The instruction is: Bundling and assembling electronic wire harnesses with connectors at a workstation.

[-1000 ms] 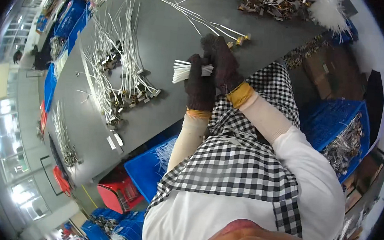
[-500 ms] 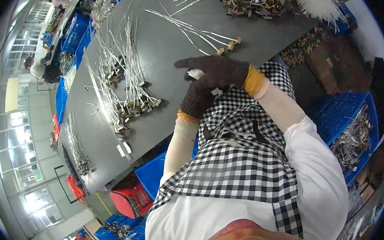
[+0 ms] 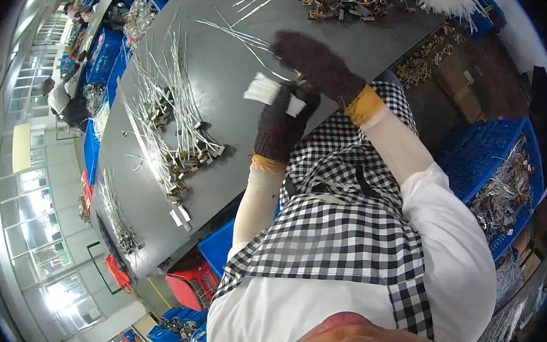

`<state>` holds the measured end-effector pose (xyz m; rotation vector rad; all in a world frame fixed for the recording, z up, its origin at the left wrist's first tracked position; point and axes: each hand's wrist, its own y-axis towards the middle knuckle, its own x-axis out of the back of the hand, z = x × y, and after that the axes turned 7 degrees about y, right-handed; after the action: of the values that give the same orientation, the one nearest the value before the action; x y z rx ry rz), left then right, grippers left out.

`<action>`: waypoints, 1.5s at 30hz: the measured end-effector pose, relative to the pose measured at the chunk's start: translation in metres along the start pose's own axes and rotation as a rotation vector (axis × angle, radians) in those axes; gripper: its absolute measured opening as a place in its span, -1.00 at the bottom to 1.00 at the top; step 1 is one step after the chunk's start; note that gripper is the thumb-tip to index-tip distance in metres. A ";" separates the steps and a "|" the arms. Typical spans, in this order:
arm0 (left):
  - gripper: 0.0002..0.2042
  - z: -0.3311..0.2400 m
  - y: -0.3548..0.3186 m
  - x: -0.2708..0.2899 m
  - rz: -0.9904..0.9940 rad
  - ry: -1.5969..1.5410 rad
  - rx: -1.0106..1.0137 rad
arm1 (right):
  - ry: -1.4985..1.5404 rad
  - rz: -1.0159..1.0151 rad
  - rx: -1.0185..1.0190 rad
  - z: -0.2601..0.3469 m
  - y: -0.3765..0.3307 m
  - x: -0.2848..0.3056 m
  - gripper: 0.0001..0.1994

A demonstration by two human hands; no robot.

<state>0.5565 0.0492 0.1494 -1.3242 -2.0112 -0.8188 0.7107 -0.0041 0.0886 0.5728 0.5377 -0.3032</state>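
Right hand [image 3: 317, 66] has shifted forward since the earlier frame, now covering the connector ends of loose white wires [image 3: 245, 38] on the counter [image 3: 225, 93]; we cannot tell whether it grips them. Our left hand [image 3: 280, 125] is closed round a white bundle [image 3: 262, 89], near the counter's edge.

The left hand [image 3: 277, 127] wears a dark brown glove with an orange cuff [image 3: 269, 163], the right hand [image 3: 317, 64] a matching one with a mustard-yellow cuff [image 3: 364, 106]. The apron [image 3: 339, 240] I see is black-and-white gingham over a plain white shirt [image 3: 454, 240]. The strips [image 3: 262, 89] show bright white, the wires [image 3: 251, 40] silvery white, the tabletop [image 3: 225, 93] grey, the slatted crate [image 3: 471, 148] blue.
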 end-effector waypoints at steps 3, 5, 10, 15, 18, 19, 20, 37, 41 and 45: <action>-0.74 0.024 0.017 -0.030 -0.253 -0.101 0.076 | 0.243 -0.762 0.204 0.007 -0.007 -0.002 -0.59; -0.68 0.018 0.023 -0.047 -0.370 -0.864 0.099 | -0.339 -0.702 0.282 -0.009 -0.019 -0.014 -0.60; -0.57 -0.013 0.032 -0.046 -0.114 -1.640 0.419 | 0.420 -0.846 0.235 -0.017 -0.012 -0.030 -0.59; -0.53 0.002 0.039 -0.069 -0.162 -1.421 0.482 | -0.665 -0.778 0.325 -0.021 -0.026 -0.013 -0.60; -0.53 0.003 0.047 -0.074 -0.130 -1.489 0.499 | -0.385 -0.828 0.321 -0.030 -0.021 0.000 -0.62; -0.53 -0.002 0.048 -0.072 -0.120 -1.497 0.497 | 0.220 -0.890 0.291 -0.030 -0.018 0.006 -0.63; -0.54 -0.008 0.047 -0.070 -0.156 -1.449 0.470 | 0.209 -0.895 0.297 -0.027 -0.022 0.012 -0.63; -0.60 0.063 0.059 -0.074 -0.180 0.156 0.035 | -2.100 -0.570 -0.059 0.061 -0.017 0.183 -0.59; -0.57 0.047 0.051 -0.071 -0.007 -0.196 0.190 | -2.032 -0.550 -0.066 0.061 -0.015 0.184 -0.60; -0.64 0.047 0.045 -0.058 -0.119 0.013 -0.003 | -2.122 -0.525 0.062 0.097 -0.010 0.169 -0.61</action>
<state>0.6113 0.0660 0.0842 -1.2070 -2.0953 -0.8826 0.8839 -0.0901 0.0589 -0.0735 -1.4129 -1.1754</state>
